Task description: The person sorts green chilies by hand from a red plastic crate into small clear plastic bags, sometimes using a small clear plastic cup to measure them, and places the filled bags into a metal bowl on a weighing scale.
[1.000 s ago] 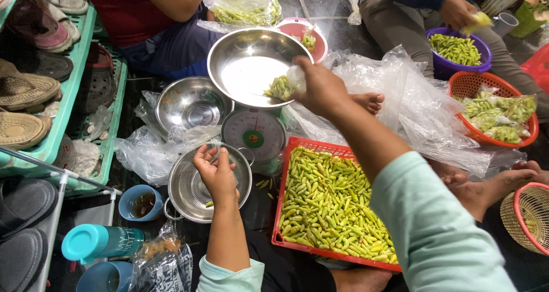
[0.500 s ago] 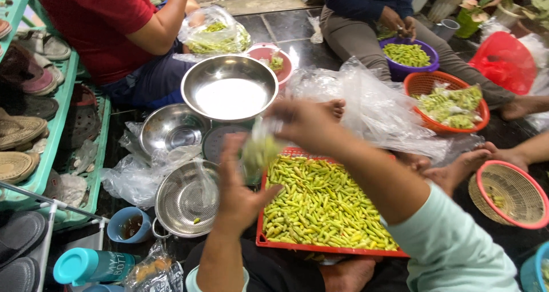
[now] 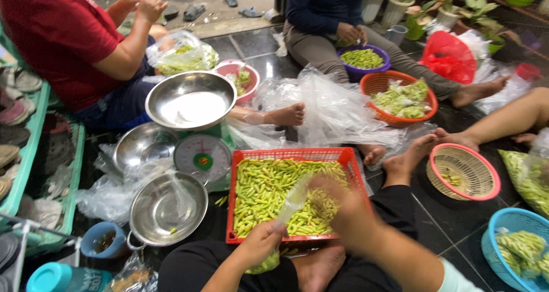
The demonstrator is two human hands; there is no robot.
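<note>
Since a moment ago, both of my hands have dropped from up over the big steel bowl to the near edge of the red tray. Closest to me, my left hand [image 3: 260, 243] pinches the mouth of a small clear plastic bag [image 3: 286, 212]; its lower end, bulging with pale green pods, sags at my lap, while the thin empty upper part slants up over the tray. My right hand [image 3: 337, 203] is blurred, curled over the pods, and I cannot tell whether it grips any. Beyond them the red tray [image 3: 289, 155] lies on the floor, heaped with short yellow-green pods [image 3: 263, 189]. Left of it sits a steel colander [image 3: 168, 209], then the scale [image 3: 203, 155] with its steel bowl [image 3: 191, 100].
</note>
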